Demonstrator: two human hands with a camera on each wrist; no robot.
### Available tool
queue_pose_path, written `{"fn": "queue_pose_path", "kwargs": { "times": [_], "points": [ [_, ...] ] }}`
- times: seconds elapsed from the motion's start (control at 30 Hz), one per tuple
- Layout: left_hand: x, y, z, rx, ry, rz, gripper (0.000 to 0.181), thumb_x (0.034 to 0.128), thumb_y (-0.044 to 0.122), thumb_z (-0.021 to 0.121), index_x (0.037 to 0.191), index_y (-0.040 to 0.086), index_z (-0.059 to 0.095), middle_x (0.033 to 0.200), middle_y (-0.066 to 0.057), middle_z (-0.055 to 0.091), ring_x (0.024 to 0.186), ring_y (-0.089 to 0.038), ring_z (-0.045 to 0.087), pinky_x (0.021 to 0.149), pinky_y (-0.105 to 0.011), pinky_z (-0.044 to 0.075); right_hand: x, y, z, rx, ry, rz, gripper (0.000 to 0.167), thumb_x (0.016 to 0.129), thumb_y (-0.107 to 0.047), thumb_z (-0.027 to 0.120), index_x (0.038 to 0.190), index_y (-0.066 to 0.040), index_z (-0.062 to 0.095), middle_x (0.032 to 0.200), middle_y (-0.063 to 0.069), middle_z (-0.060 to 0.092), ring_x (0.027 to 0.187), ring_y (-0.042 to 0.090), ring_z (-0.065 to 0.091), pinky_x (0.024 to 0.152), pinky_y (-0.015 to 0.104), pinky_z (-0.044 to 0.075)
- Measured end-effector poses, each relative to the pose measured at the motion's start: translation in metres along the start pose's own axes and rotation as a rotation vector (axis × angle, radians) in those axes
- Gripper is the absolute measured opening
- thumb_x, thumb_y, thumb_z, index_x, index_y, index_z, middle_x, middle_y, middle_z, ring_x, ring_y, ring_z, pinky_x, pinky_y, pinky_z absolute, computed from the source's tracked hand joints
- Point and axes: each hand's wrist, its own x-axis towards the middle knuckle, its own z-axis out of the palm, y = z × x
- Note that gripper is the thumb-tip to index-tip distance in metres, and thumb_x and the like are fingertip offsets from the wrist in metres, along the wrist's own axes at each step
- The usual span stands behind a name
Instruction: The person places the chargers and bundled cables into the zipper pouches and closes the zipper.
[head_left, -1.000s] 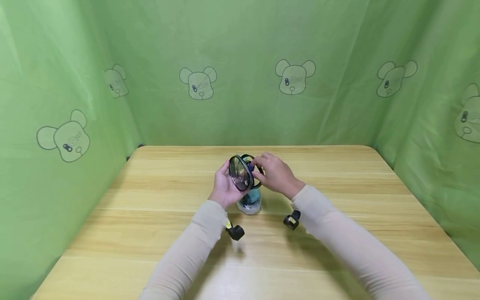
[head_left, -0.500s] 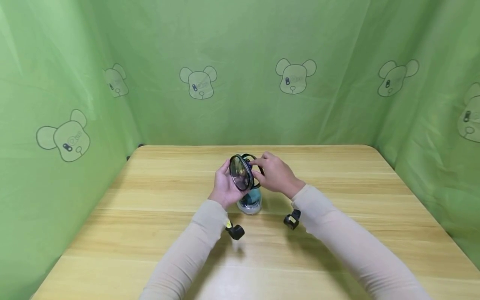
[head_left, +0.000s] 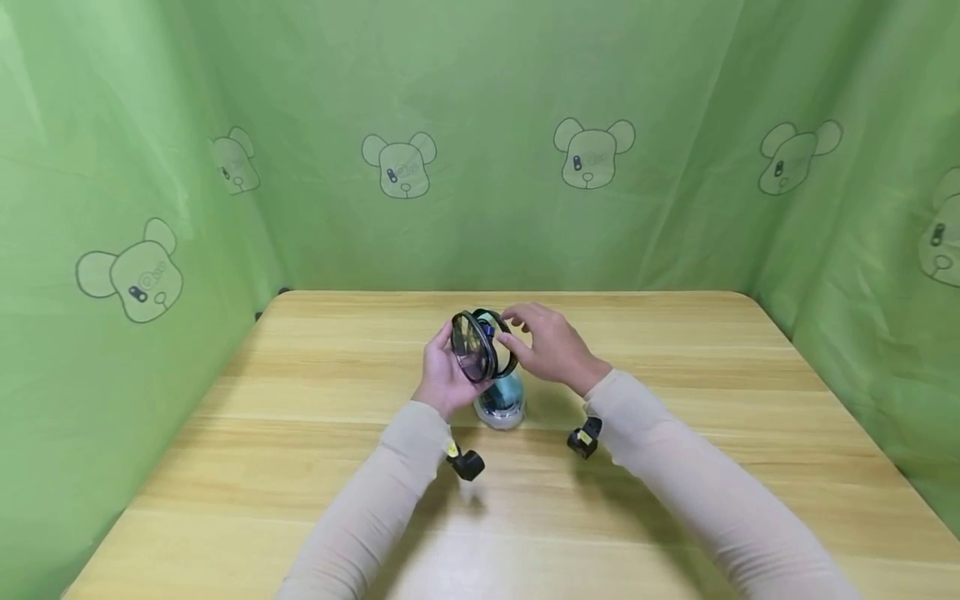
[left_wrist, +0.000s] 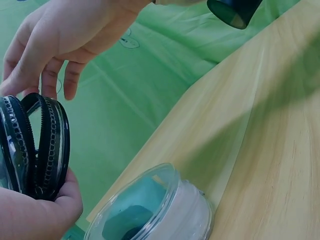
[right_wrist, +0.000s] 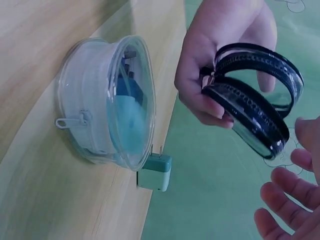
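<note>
The black pouch (right_wrist: 250,107) is gripped by the left hand (head_left: 441,375) at its hinge, apparently so that its two halves gape toward the right hand (head_left: 553,350). By the right hand, fingers loosely spread beside the mouth, nothing is held. Beneath the hands, the clear pouch (right_wrist: 82,100) is set on the table (head_left: 337,358), the charger (right_wrist: 155,175) near it, presumably within reach.

Head view: from above, farther off, facing forward and down over worktop (head_left: 675,375) to green curtain (head_left: 487,233). Left wrist view: close, rolled, worktop rightward. Right wrist view: close, rolled, worktop leftward. Shared by all: black case (right_wrist: 245,107), clear pouch (right_wrist: 95,100).
</note>
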Motion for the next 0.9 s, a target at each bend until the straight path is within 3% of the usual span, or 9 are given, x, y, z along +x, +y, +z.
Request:
{"fn": "queue_pose_path", "kwargs": {
  "times": [0.27,0.33,0.47,0.57,0.7,0.9],
  "points": [
    [-0.004,0.006,-0.004,-0.023,0.009,0.019,0.057,0.0992,0.05,0.037,0.142,0.013,0.043,0.141,-0.012,0.048,0.133,-0.028,0.04,0.112,-0.051,0.025,0.006,0.009,0.007,0.056,0.04,0.03,0.026,0.097,-0.017,0.059,0.113,0.003,0.062,0.108,0.018,0.065,0.094,0.035,0.063,0.083,0.045,0.053],
    [-0.004,0.007,-0.005,-0.014,0.019,0.016,0.057,0.0993,0.051,0.037,0.142,0.013,0.044,0.142,-0.011,0.047,0.129,-0.027,0.044,0.111,-0.051,0.027,0.008,0.011,0.01,0.075,0.039,0.062,0.025,0.099,-0.016,0.055,0.113,0.002,0.062,0.109,0.017,0.065,0.095,0.034,0.063,0.083,0.045,0.052],
    [-0.005,0.007,-0.006,-0.001,0.02,0.024,0.059,0.0997,0.05,0.036,0.146,0.014,0.041,0.126,-0.007,0.059,0.114,-0.023,0.053,0.109,-0.052,0.028,0.01,0.019,0.018,0.095,0.027,0.114,0.026,0.101,-0.015,0.048,0.116,0.001,0.061,0.111,0.017,0.064,0.098,0.033,0.061,0.086,0.046,0.051],
    [-0.006,0.008,-0.006,-0.01,0.01,0.026,0.06,0.0997,0.05,0.036,0.148,0.015,0.037,0.114,-0.006,0.064,0.116,-0.023,0.052,0.109,-0.053,0.028,0.012,0.026,0.023,0.105,0.004,0.136,0.027,0.1,-0.014,0.047,0.119,0.001,0.059,0.115,0.019,0.063,0.1,0.034,0.06,0.089,0.047,0.049],
    [-0.007,0.011,-0.008,-0.023,0.013,0.03,0.061,0.0996,0.05,0.037,0.148,0.014,0.037,0.123,-0.009,0.06,0.122,-0.026,0.049,0.107,-0.053,0.031,0.015,0.033,0.028,0.109,-0.056,0.172,0.029,0.099,-0.013,0.05,0.124,0.002,0.056,0.122,0.02,0.06,0.104,0.037,0.06,0.092,0.048,0.049],
    [-0.009,0.016,-0.01,-0.018,0.073,0.059,0.051,0.0989,0.05,0.041,0.136,0.015,0.046,0.113,-0.007,0.058,0.101,-0.021,0.056,0.099,-0.045,0.038,0.018,0.041,0.035,0.075,-0.173,0.21,0.036,0.101,-0.016,0.048,0.132,0.003,0.051,0.132,0.022,0.054,0.116,0.039,0.054,0.099,0.05,0.044]
  ]
}}
